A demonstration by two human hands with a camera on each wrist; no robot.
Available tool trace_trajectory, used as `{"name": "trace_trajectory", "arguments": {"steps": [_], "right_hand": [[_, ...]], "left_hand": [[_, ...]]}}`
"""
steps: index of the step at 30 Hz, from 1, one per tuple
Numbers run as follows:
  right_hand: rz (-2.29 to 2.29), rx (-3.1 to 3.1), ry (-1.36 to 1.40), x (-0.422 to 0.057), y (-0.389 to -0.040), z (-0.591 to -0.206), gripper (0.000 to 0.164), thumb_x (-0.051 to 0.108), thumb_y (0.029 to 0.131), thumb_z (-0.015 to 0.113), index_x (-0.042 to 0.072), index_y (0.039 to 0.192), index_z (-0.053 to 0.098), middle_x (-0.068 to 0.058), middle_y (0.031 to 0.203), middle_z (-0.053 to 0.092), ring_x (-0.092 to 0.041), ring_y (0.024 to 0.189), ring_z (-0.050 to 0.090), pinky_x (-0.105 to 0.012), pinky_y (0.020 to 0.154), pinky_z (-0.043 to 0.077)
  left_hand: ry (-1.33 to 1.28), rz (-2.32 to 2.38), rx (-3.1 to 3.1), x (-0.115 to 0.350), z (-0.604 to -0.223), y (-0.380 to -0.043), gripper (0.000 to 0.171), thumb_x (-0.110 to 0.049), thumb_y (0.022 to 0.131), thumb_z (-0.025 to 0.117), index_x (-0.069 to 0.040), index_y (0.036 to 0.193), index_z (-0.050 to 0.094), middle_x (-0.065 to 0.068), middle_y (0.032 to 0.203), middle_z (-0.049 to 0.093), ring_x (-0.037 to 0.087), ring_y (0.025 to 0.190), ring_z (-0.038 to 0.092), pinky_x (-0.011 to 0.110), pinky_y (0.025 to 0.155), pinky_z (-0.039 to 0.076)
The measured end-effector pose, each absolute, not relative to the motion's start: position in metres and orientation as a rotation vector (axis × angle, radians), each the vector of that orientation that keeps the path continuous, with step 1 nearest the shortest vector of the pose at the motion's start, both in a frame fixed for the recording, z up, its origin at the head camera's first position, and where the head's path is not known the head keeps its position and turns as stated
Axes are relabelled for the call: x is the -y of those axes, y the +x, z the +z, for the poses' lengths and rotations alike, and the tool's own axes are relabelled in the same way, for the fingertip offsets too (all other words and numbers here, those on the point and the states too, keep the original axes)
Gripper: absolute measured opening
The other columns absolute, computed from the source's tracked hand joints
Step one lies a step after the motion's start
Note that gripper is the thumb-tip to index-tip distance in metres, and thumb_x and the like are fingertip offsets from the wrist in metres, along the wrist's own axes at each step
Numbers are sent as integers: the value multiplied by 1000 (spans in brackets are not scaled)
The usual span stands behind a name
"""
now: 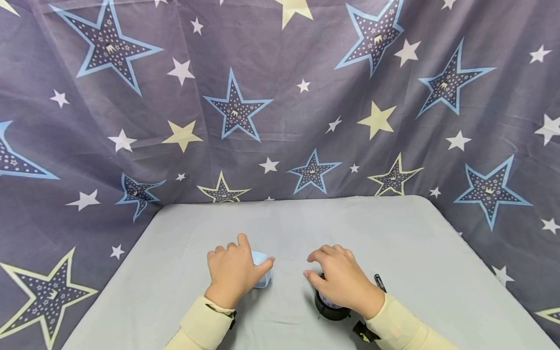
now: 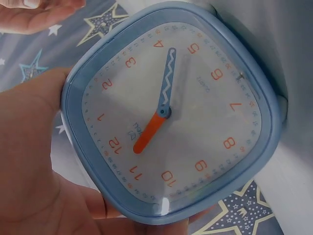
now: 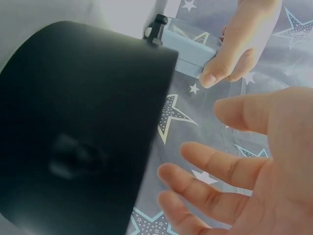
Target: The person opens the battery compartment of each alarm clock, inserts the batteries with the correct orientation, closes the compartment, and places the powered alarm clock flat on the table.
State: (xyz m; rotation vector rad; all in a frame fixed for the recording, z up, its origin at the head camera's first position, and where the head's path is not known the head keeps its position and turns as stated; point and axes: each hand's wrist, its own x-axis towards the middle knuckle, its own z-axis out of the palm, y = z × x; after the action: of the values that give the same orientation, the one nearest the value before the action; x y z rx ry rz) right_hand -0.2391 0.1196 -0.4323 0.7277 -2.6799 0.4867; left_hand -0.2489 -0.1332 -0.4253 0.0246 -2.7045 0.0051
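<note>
My left hand [image 1: 232,273] grips a light blue clock [image 1: 264,279], its thumb along one edge and fingers partly hidden behind. In the left wrist view, the rounded-square clock [image 2: 205,112] shows orange numerals, an orange hand and a blue hand. My right hand [image 1: 343,277] hovers around a round black clock [image 1: 330,311], fingers spread and loosely bent, with nothing held. In the right wrist view, a large dark side of the black clock [image 3: 73,107] stands apart from the fingers. Part of its pale face is covered by the right hand in the head view.
Both clocks stand on a table with a light grey cloth [image 1: 280,228]. A dark slim object [image 1: 379,283] shows beside the right wrist. A purple-grey curtain [image 1: 280,97] printed with stars hangs behind the table and along its sides.
</note>
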Motion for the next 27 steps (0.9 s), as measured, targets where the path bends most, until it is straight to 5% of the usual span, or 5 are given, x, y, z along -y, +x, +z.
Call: {"name": "trace_trajectory", "arguments": {"steps": [27], "right_hand": [[476, 2704, 750, -119, -239, -433, 24, 46, 87, 61, 28, 101, 67, 10, 100, 64, -13, 89, 54, -47, 84, 41]], "left_hand": [[78, -19, 2846, 136, -439, -257, 91, -90, 73, 25, -9, 96, 61, 12, 72, 57, 34, 57, 53, 51, 54, 38]]}}
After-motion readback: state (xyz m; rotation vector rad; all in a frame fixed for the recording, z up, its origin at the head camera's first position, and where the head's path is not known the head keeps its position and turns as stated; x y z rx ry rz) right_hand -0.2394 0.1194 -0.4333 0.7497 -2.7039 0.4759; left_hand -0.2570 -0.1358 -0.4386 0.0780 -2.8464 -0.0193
